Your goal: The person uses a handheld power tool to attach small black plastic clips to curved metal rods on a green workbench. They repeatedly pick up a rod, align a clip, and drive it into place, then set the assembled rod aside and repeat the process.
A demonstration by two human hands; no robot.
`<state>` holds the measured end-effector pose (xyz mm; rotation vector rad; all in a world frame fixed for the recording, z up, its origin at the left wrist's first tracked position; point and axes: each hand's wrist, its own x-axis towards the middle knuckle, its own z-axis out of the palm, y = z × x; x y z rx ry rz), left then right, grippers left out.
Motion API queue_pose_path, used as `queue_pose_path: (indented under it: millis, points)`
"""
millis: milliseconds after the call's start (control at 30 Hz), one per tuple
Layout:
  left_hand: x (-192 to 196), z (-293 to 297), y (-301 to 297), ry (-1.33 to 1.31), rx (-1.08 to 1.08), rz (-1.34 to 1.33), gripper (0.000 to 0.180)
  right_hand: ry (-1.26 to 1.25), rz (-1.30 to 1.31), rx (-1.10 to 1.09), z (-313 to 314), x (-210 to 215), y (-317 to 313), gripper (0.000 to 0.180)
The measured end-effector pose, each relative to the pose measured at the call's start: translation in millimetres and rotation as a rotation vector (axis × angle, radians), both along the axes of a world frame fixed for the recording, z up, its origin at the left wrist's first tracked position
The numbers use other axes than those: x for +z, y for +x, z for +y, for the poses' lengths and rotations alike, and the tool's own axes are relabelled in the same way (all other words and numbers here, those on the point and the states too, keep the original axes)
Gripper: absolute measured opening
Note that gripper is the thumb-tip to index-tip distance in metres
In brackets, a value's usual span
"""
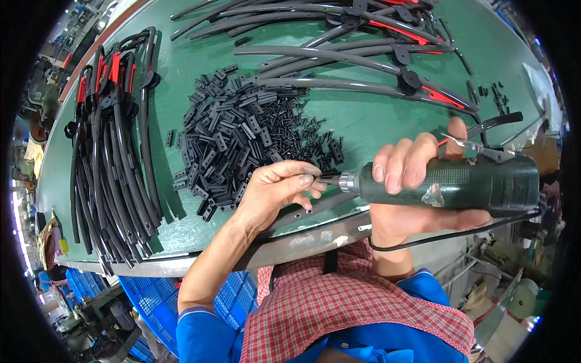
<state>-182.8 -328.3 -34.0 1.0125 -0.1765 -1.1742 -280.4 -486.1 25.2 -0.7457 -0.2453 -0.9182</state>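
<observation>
At the near edge of the green tabletop [363,121], we pinch a small, light, stiff black clip [315,179] in our left hand [275,190]; our right hand [411,175] clenches the heavier electric screwdriver [466,184] round its barrel.

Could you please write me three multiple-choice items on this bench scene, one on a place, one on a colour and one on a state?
1. Where does the pile of small black clips lie?
A. in the blue crate
B. on the green table, beyond the left hand
C. on the person's lap

2. What colour is the body of the power screwdriver?
A. dark green
B. yellow
C. white

3. How does the right hand stand?
A. open and flat on the table
B. closed around the screwdriver
C. out of view

Answers:
1 B, the clips are spread on the green table past the left hand.
2 A, its barrel is dark green.
3 B, the fingers wrap over the barrel.
</observation>
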Motion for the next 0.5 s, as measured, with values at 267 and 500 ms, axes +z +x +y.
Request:
queue_pose_path:
  millis: [267, 500]
  points:
    - [-8, 4, 5, -0.108, -0.109, 0.104, 0.021, 0.035, -0.026, 0.087, -4, -1, -2, 0.091]
    - [9, 4, 1, -0.001, -0.134, -0.125, 0.028, 0.36, 0.043, -0.056, -10, -14, -7, 0.087]
